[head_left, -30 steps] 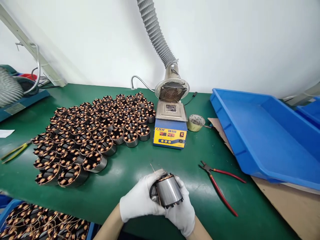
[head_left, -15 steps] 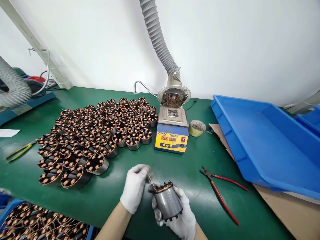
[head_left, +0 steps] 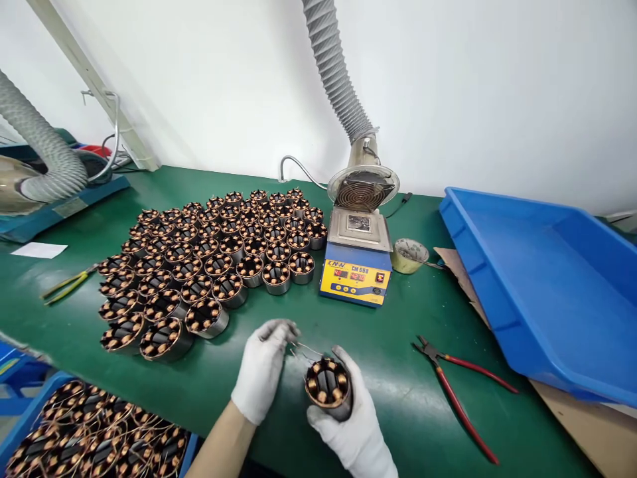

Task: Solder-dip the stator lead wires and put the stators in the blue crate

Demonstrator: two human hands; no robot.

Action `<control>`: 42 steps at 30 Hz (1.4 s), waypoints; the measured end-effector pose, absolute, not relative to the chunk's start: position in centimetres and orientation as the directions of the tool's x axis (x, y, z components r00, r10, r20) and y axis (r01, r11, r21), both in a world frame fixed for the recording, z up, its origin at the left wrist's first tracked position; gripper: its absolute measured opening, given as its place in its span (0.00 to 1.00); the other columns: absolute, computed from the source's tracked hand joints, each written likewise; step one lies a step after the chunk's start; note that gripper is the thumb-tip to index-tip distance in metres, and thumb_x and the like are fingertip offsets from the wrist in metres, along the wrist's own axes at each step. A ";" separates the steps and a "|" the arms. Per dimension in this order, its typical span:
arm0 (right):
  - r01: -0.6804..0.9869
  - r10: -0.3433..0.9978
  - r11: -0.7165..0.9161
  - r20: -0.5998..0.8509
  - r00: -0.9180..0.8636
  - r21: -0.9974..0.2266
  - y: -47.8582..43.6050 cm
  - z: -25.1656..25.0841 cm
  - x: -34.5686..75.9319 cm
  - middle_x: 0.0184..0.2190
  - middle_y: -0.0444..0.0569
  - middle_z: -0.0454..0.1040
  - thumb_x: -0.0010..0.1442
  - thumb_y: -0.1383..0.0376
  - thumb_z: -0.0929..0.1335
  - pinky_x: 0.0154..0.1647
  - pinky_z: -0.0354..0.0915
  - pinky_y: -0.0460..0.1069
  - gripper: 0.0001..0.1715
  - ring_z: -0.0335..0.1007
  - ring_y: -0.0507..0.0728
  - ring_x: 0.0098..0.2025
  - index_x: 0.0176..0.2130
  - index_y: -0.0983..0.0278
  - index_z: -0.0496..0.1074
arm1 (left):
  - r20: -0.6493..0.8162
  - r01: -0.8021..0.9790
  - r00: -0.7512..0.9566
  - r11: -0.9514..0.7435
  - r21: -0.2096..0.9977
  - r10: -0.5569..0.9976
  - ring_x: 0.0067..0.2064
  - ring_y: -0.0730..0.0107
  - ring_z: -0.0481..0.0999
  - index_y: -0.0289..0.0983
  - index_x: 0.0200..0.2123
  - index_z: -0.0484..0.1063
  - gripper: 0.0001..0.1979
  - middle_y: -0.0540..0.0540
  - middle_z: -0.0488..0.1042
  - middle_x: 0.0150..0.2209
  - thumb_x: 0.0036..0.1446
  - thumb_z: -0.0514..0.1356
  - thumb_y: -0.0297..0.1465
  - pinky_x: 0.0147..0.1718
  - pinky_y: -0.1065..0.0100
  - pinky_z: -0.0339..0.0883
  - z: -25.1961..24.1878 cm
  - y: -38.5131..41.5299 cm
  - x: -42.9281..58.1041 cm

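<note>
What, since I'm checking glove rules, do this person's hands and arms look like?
Both the left hand and the right hand wear plain white gloves that end at the wrist. The left forearm shows no sleeve or watch; the right forearm is cut off.

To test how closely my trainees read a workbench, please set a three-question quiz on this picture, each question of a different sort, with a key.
1. True or false: the right hand holds a coil wound with copper.
2. Which tool lies on the green table to the right of the hands? A. red-handled pliers B. a hammer C. a screwdriver
3. Fill in the gap: the left hand pinches the thin ___ that stick out of the coil.

Key: 1 true; 2 A; 3 wires.
</note>
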State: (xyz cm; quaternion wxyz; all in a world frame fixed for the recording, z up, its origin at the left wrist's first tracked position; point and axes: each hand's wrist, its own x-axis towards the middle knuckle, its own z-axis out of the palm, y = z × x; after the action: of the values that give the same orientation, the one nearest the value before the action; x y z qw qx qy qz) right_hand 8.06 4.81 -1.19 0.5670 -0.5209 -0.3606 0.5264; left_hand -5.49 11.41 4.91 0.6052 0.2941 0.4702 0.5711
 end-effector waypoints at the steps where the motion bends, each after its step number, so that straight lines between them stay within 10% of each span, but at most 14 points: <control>1: -0.150 0.963 -0.080 -0.116 0.244 -0.985 4.4 -1.7 7.8 0.48 0.54 0.72 0.33 0.65 0.78 0.54 0.63 0.58 0.48 0.69 0.67 0.49 0.54 0.60 0.64 | -0.220 -0.428 -0.088 0.163 0.889 0.972 0.40 0.69 0.75 0.39 0.35 0.75 0.17 0.50 0.78 0.34 0.46 0.65 0.45 0.48 0.67 0.64 4.8 11.5 -5.9; 6: 0.090 0.969 0.043 0.064 0.237 -0.995 3.6 -3.6 7.3 0.53 0.56 0.67 0.35 0.65 0.78 0.57 0.60 0.62 0.54 0.63 0.71 0.55 0.58 0.59 0.58 | -0.365 -0.173 0.293 0.424 0.889 0.884 0.50 0.57 0.72 0.36 0.43 0.74 0.27 0.41 0.77 0.44 0.43 0.66 0.47 0.53 0.59 0.61 5.1 10.4 -4.1; 14: 0.196 0.965 0.048 0.096 0.244 -0.979 3.6 -2.7 6.6 0.56 0.58 0.63 0.41 0.58 0.76 0.60 0.55 0.63 0.51 0.60 0.71 0.57 0.59 0.61 0.54 | -0.358 -0.507 -0.051 0.285 0.814 0.932 0.39 0.67 0.76 0.39 0.34 0.75 0.18 0.48 0.79 0.31 0.43 0.67 0.45 0.43 0.67 0.66 5.9 11.0 -4.6; 20: 0.142 0.968 0.102 0.131 0.213 -0.985 4.3 -2.9 7.2 0.47 0.56 0.72 0.35 0.61 0.78 0.50 0.65 0.62 0.46 0.70 0.71 0.47 0.53 0.60 0.64 | -0.442 -0.014 0.243 0.459 0.888 0.863 0.29 0.70 0.70 0.34 0.24 0.77 0.10 0.48 0.75 0.24 0.43 0.66 0.36 0.31 0.70 0.62 6.8 11.0 -5.8; 25: 0.257 0.968 0.142 0.188 0.166 -0.956 4.3 -3.4 7.9 0.46 0.56 0.73 0.38 0.61 0.77 0.50 0.66 0.61 0.40 0.70 0.70 0.47 0.51 0.61 0.65 | -0.345 -0.106 0.157 0.364 0.925 0.925 0.28 0.74 0.65 0.34 0.21 0.75 0.14 0.51 0.71 0.22 0.42 0.66 0.40 0.30 0.72 0.59 6.7 13.1 -6.1; 31: 0.202 0.980 0.087 0.120 0.158 -0.976 3.7 -4.4 7.6 0.50 0.57 0.70 0.40 0.58 0.76 0.51 0.65 0.60 0.55 0.68 0.70 0.49 0.61 0.61 0.52 | -0.413 -0.140 0.110 0.425 0.894 0.904 0.38 0.67 0.72 0.37 0.40 0.76 0.20 0.46 0.77 0.36 0.40 0.68 0.36 0.41 0.67 0.63 7.0 12.1 -6.4; 42: 0.440 0.943 0.189 0.287 0.168 -0.878 4.1 -3.0 7.3 0.44 0.59 0.74 0.47 0.53 0.71 0.42 0.71 0.55 0.52 0.73 0.67 0.43 0.62 0.68 0.49 | -0.503 -0.049 0.091 0.509 0.859 0.859 0.24 0.73 0.67 0.34 0.18 0.70 0.06 0.52 0.70 0.18 0.32 0.63 0.29 0.28 0.69 0.61 7.7 12.1 -3.9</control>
State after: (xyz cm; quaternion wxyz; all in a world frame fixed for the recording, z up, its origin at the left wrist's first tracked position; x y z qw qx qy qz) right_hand 7.32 4.12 -3.01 0.4933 -0.5835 -0.5926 0.2549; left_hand -3.87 12.15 7.68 0.6499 0.3513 0.5763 0.3495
